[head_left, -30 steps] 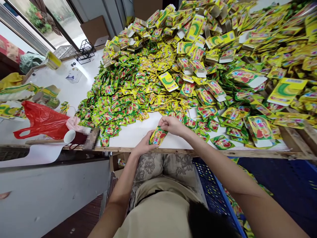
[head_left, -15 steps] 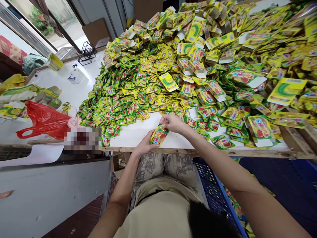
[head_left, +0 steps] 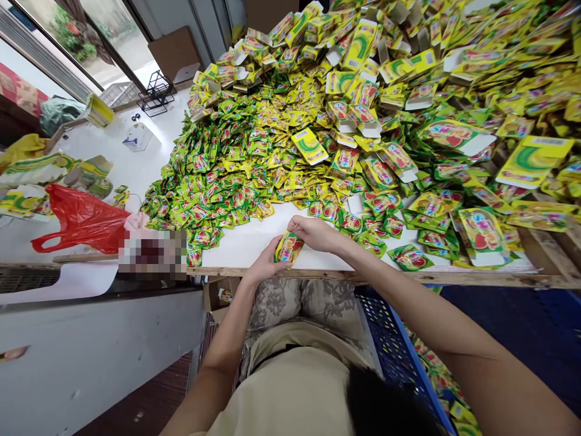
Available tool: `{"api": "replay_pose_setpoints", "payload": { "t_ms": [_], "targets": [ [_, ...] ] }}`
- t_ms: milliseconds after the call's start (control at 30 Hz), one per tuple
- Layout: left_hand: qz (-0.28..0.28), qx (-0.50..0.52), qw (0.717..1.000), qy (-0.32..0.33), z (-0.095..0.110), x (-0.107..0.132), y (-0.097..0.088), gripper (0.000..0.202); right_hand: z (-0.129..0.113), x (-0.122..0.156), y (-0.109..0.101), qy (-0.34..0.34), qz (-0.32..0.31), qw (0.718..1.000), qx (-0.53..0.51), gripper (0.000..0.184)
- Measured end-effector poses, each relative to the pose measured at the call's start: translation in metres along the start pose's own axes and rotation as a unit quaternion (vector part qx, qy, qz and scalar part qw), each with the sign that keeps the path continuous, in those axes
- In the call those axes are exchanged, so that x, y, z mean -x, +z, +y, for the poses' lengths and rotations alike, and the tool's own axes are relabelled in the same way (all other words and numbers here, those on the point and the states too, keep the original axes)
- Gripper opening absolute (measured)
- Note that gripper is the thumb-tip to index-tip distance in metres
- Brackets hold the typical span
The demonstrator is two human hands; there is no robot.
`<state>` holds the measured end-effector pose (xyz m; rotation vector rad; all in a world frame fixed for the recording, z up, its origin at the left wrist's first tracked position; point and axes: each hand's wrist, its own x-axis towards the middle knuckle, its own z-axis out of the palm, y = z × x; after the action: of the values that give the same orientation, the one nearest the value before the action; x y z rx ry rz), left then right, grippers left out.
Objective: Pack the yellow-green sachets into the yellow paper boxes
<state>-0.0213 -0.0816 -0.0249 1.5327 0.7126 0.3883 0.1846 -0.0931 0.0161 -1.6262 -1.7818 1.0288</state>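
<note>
My left hand (head_left: 265, 263) grips a small yellow and green candy box (head_left: 289, 247) with a red fruit picture on its face. It holds the box tilted just above the table's front edge. My right hand (head_left: 314, 233) is closed at the box's upper end, thumb and fingertips pinched on it; the fingers partly hide that end. Beyond both hands spreads a heap of small green and yellow candy packets (head_left: 227, 175). Several loose packets lie right of my right hand, among them a green one (head_left: 410, 258).
Yellow candy boxes (head_left: 361, 45), some with flaps up, pile at the back and right. A red plastic bag (head_left: 82, 218) and a black wire rack (head_left: 157, 94) stand left on the white table (head_left: 236, 249). Below right is a blue crate (head_left: 385, 339) beside more packets.
My right fingers have shifted slightly left over the box's top end. Green wrapping that showed there is no longer visible. My left hand keeps the same hold.
</note>
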Motion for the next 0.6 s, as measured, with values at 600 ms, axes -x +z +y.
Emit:
{"api": "replay_pose_setpoints", "payload": {
  "t_ms": [600],
  "targets": [
    [0.170,0.054,0.983,-0.044,0.006,-0.009,0.019,0.038,-0.016,0.018,0.010,-0.111,0.021,0.991,0.074,0.027]
  ]
}}
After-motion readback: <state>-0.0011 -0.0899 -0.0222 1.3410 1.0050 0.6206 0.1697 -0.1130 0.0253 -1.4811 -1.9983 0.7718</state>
